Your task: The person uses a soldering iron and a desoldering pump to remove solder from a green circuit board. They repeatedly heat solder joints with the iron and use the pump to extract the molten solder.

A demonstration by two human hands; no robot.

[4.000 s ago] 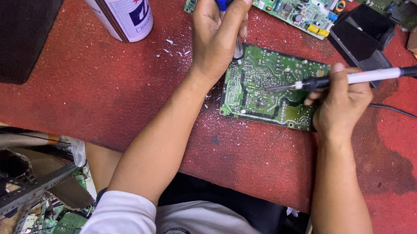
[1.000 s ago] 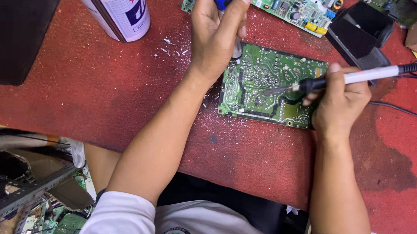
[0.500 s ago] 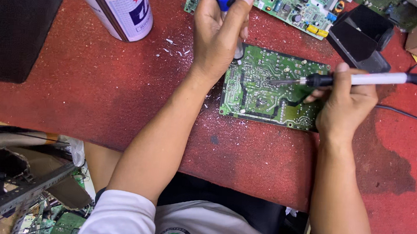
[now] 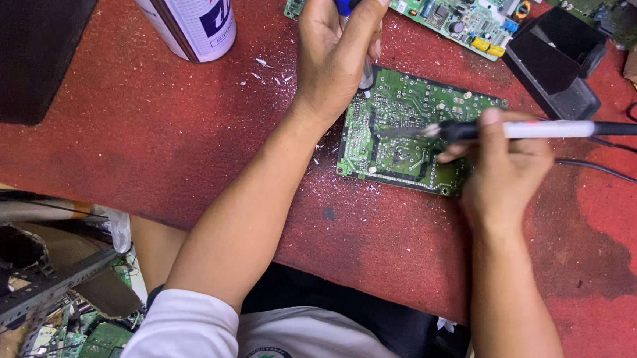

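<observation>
Here, slim white soldering iron (image 4: 535, 129) over flat green circuit board (image 4: 410, 129)

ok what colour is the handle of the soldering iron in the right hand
White, with a black grip section near the tip; the head view shows the soldering iron in the right hand.

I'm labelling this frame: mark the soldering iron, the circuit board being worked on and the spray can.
soldering iron (image 4: 550, 129), head view, on its white handle.
circuit board (image 4: 401, 151), head view, on its green solder side.
spray can (image 4: 192, 13), head view, on its white side wall.
</observation>
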